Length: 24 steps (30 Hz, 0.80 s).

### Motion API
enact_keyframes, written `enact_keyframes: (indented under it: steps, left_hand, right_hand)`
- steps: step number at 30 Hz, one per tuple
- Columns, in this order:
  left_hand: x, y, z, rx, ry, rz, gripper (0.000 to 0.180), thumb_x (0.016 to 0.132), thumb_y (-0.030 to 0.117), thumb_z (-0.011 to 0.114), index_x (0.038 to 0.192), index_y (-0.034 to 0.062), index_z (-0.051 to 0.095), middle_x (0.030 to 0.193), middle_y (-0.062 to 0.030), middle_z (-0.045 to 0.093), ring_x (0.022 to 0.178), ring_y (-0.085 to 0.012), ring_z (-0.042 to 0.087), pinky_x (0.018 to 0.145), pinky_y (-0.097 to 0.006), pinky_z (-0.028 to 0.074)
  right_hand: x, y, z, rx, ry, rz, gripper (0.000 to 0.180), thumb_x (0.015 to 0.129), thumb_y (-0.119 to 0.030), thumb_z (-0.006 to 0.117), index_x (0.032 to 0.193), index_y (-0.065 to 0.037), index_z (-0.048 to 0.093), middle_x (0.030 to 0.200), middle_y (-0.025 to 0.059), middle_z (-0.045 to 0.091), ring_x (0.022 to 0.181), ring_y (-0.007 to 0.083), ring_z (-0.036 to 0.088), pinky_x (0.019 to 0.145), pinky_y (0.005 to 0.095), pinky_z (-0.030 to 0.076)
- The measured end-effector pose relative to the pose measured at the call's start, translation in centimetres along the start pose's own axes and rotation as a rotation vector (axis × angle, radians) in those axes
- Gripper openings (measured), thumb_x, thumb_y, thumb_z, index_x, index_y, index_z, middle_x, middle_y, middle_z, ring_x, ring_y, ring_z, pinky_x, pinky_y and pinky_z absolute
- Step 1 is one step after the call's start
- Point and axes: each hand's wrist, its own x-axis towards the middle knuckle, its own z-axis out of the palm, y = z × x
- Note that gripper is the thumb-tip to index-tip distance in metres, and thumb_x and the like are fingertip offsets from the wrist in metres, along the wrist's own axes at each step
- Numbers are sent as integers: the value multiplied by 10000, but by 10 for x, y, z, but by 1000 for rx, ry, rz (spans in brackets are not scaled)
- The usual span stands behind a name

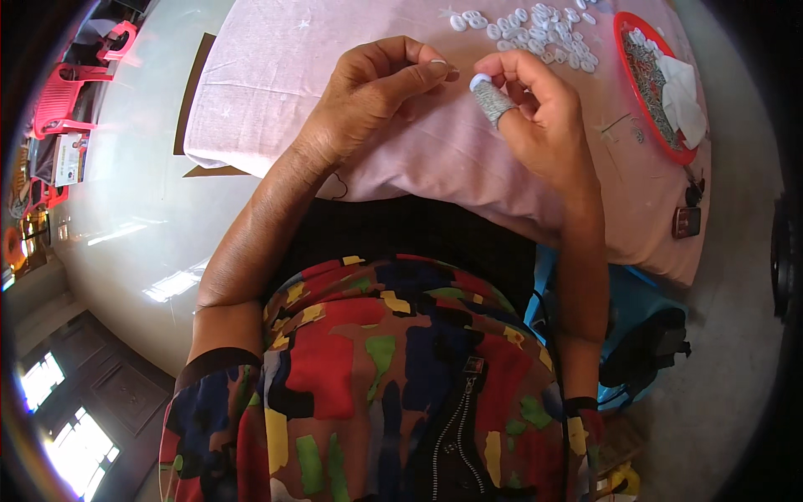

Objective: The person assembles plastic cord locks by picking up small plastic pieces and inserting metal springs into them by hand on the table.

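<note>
My left hand (381, 84) is raised over the pink cloth, its thumb and index finger pressed together. Whatever may be between those fingertips is too small to make out. Just to its right, my right hand (539, 109) is closed in a pinch on a small white oval piece (479, 81). A grey knitted finger sleeve (495, 105) covers the right thumb. The two hands are apart, with a narrow gap between their fingertips. Beyond them, a loose pile of similar white oval pieces (539, 35) lies on the cloth.
A red oval tray (621, 50) at the right holds many small greyish pieces and a crumpled white cloth (684, 96). A small dark device (686, 222) lies near the table's right edge. The pink tablecloth (251, 79) drapes toward my lap. Red chairs (63, 100) stand far left.
</note>
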Motion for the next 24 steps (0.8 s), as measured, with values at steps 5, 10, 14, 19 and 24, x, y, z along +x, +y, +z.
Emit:
enact_keyframes:
  steps: [5,10,14,19,24]
  left_hand:
    - [1,-6,17,-113,-2,7,158,959,191,663,1013,43,670,987,-47,696,919,-83,640,771,-210,489]
    - [4,-11,15,-229,-11,0,171,966,177,650,1038,22,652,989,-58,689,927,-108,657,779,-228,513]
    - [0,-9,18,-289,-14,-46,161,970,155,630,1066,27,648,996,-49,679,958,-114,648,774,-229,488]
    - [-2,-8,22,-227,6,-55,166,963,165,639,1076,44,647,980,-32,680,951,-110,655,780,-217,488]
    - [0,-11,19,-238,-17,-45,161,967,160,632,1078,45,646,998,-41,686,944,-114,664,772,-216,492]
  right_hand:
    - [-3,8,3,144,62,-58,288,831,33,658,1107,-39,691,868,18,687,810,72,614,713,239,494]
    - [-6,8,5,148,89,-67,288,824,40,655,1094,-47,707,867,15,690,805,70,607,683,218,471]
    - [-7,8,7,186,139,-70,304,815,44,657,1096,-55,711,867,15,688,797,74,605,659,217,456]
    - [-7,3,6,135,134,-64,295,803,56,643,1070,-47,713,854,15,685,773,81,598,670,218,464]
    - [-9,7,7,182,138,-85,279,795,44,648,1051,-49,710,829,18,679,751,91,595,674,234,474]
